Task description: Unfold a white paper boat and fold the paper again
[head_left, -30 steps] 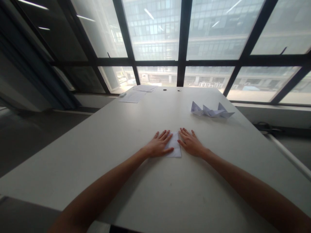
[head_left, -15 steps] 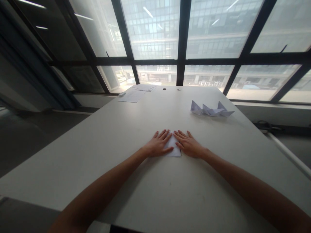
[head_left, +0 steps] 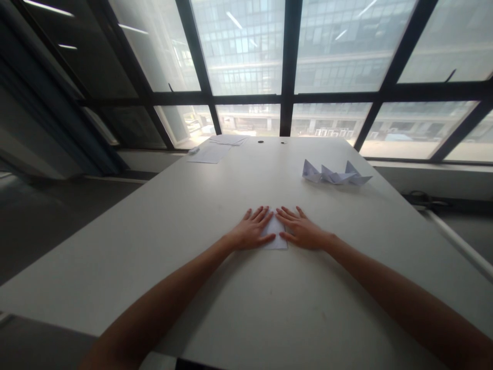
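Observation:
A small folded sheet of white paper (head_left: 276, 240) lies flat on the white table (head_left: 173, 216) in front of me. My left hand (head_left: 252, 229) rests flat on the paper's left part, fingers spread. From the other side, my right hand (head_left: 302, 229) lies on its right edge, fingers stretched out and thumb pointing to the left thumb. Between the two hands a strip of the paper shows; the rest is hidden under them.
Folded paper boats (head_left: 337, 176) stand close together at the right, beyond my right hand. Loose white sheets (head_left: 210, 153) lie at the far left of the table, with a small whitish object (head_left: 193, 150) beside them. Windows rise behind the far edge.
My right hand has shifted very slightly, its thumb now a little lower on the paper. My left hand and the paper look almost unmoved.

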### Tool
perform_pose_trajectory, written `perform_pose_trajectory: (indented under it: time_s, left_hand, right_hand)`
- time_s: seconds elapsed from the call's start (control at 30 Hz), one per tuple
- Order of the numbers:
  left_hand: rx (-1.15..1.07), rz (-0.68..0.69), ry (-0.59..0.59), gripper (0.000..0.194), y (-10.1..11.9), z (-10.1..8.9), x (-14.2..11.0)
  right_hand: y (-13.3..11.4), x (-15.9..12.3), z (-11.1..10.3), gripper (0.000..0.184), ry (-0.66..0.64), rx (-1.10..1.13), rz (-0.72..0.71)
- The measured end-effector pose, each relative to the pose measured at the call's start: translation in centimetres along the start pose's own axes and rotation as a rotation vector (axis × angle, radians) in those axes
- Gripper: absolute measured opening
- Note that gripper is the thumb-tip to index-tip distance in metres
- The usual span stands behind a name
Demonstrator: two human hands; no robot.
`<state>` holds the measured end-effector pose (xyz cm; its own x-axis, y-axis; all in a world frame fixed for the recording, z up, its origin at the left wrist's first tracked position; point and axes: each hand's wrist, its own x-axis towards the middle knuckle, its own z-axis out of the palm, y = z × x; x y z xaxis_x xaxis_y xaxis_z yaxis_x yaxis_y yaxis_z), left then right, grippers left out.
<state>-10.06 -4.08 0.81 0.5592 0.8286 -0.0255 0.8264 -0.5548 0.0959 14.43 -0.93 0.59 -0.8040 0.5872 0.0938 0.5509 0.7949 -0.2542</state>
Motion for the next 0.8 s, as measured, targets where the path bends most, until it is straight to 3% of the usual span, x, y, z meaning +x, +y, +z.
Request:
perform_pose_trajectory:
  time_s: [0.13,0.37,0.67,0.8]
  left_hand:
    - [-0.005,0.003,-0.005,0.083,0.0,0.0,0.0]
    - [-0.010,0.003,0.000,0.083,-0.1,0.1,0.1]
    - [-0.007,0.003,-0.001,0.081,0.0,0.0,0.0]
    - [0.002,0.003,-0.004,0.081,-0.1,0.0,0.0]
  right_hand:
    - [0.0,-0.5,-0.7,0.078,-0.049,0.038,-0.090]
    - [-0.4,-0.6,-1.3,0.086,-0.075,0.088,-0.105]
    - [-0.7,-0.1,-0.5,0.067,-0.007,0.065,-0.044]
    - [-0.7,-0.1,-0.3,0.069,0.008,0.059,-0.037]
